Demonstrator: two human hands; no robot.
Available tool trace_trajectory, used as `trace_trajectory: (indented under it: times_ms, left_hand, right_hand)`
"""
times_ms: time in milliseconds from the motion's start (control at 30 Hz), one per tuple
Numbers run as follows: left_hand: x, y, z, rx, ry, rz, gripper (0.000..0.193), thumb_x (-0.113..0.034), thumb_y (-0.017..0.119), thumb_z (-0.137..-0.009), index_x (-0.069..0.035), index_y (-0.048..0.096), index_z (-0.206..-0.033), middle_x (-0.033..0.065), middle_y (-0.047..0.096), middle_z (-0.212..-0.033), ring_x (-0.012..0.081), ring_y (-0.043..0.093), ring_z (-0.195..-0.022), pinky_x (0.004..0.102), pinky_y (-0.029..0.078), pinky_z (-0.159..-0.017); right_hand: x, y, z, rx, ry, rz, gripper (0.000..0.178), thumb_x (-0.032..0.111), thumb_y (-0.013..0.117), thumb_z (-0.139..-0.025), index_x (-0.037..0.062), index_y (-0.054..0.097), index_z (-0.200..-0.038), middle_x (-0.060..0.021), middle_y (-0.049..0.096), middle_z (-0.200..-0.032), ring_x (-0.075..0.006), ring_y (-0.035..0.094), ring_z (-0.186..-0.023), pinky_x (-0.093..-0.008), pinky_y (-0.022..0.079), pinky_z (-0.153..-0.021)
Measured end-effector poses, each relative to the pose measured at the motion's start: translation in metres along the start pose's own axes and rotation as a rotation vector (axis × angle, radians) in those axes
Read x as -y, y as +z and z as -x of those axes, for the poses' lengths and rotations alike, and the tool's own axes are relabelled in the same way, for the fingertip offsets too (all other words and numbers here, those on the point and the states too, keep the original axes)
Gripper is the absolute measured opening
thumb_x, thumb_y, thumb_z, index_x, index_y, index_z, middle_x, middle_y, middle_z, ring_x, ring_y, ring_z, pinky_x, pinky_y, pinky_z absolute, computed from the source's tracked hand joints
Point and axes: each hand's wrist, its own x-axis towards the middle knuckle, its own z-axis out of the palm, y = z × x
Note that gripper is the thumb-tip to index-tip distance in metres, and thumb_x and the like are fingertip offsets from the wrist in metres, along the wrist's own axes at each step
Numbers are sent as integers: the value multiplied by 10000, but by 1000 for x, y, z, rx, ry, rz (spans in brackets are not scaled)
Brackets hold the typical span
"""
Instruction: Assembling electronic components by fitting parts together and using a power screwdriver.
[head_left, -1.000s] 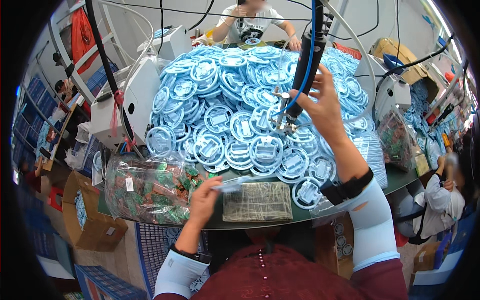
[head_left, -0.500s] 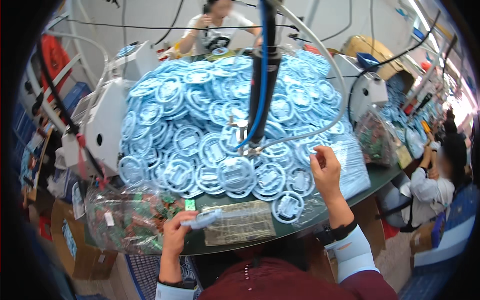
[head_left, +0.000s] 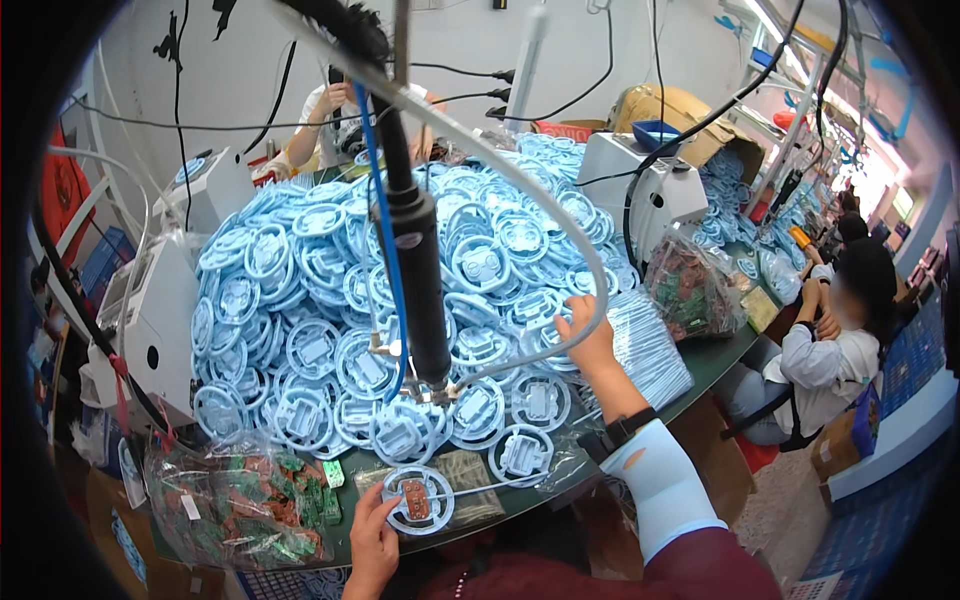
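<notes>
My left hand [head_left: 373, 533] pinches the rim of a light-blue plastic ring part [head_left: 447, 514], which has a small reddish-brown circuit board [head_left: 416, 497] in its middle. A thin pale strip stretches rightward from this part. My right hand [head_left: 590, 345] reaches over the right side of a heap of similar blue parts [head_left: 330, 290], beside a curved grey hose. Its fingers look apart, with nothing visible in them. A black powered screwdriver [head_left: 420, 290] hangs upright between my hands, above the heap. Under the held part lies a flat tan-grey pad [head_left: 475, 507] on the dark green table.
A clear bag of green and reddish circuit boards [head_left: 235, 505] lies at the left front; another bag [head_left: 692, 285] stands at the right. Beside my right hand lies a stack of thin blue strips [head_left: 645, 350]. White machines [head_left: 645, 190] flank the heap. People sit across and at right.
The view has shifted. The ring part in my left hand has turned from edge-on to face up, showing the board. My right hand has moved in over the heap.
</notes>
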Motion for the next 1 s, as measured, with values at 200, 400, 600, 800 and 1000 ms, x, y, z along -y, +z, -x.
trace_trajectory:
  times_ms: [200, 400, 600, 800, 1000]
  left_hand:
    - [20, 12, 3, -117, -169, 285, 401, 112, 514, -871, 54, 586, -1262, 168, 446, -1440, 243, 557, -1248, 335, 488, -1009]
    - [16, 14, 2, -125, -183, 228, 376, 48, 578, -901, 27, 593, -1276, 150, 497, -1370, 241, 585, -1198, 321, 501, -963]
    - [2, 8, -4, -8, -490, 263, 457, 26, 644, -873, 32, 545, -1319, 123, 619, -1112, 158, 671, -784, 275, 553, -585]
    - [-3, 3, -13, 132, -566, 259, 460, -102, 661, -915, 18, 541, -1342, 50, 644, -705, 134, 612, -524, 278, 475, -470]
    - [2, 5, -24, 220, -650, 516, 318, -143, 559, -999, 14, 560, -1277, 55, 669, -737, 105, 612, -505, 233, 455, -425]
  right_hand:
    - [30, 43, -45, 94, -36, 13, 406, 225, 800, -754, 50, 640, -1084, -144, 615, -1068, -352, 596, -1046, -469, 497, -857]
    - [74, 87, -79, -118, -445, 155, 293, 108, 565, -905, 75, 634, -1188, -121, 595, -1195, -308, 568, -1050, -501, 478, -790]
    - [62, 50, -99, 3, -170, -60, 117, 134, 649, -871, 59, 678, -956, -126, 669, -873, -322, 650, -867, -513, 467, -823]
    - [81, -80, -21, 57, -186, -149, 145, 145, 702, -839, 39, 606, -861, -151, 609, -764, -380, 617, -680, -448, 481, -593]
    - [173, -124, 93, 402, -311, -290, 189, 106, 784, -787, 54, 607, -828, -104, 560, -677, -284, 591, -566, -379, 457, -508]
